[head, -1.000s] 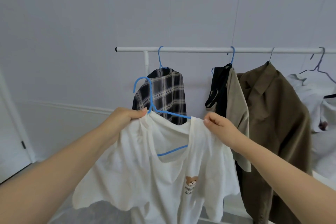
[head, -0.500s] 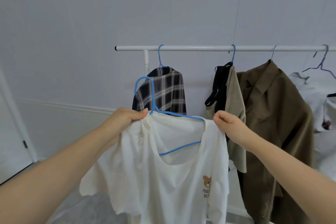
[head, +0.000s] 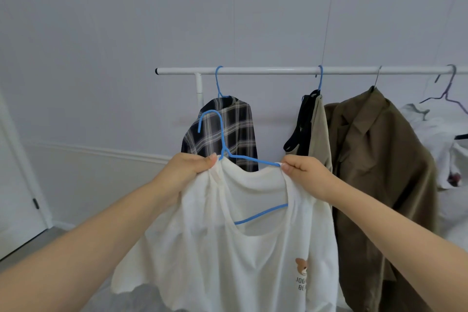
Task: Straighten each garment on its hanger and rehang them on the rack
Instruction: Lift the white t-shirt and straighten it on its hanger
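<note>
Head view: both hands' grips pinch the white T-shirt (head: 228, 248) on its blue hanger (head: 222, 144), hook up, tilted.

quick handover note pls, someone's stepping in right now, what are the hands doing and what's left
Left hand grips the white t-shirt bunched at the neck of the blue hanger. Right hand pinches the shirt's other shoulder at the hanger arm.
The shirt is off the rack rail, sitting crooked, with the hanger's lower bar showing through the neckline.
Plaid shirt, beige garment and olive jacket hang on the rail.
Left: square the t-shirt, then rehang it.
</note>
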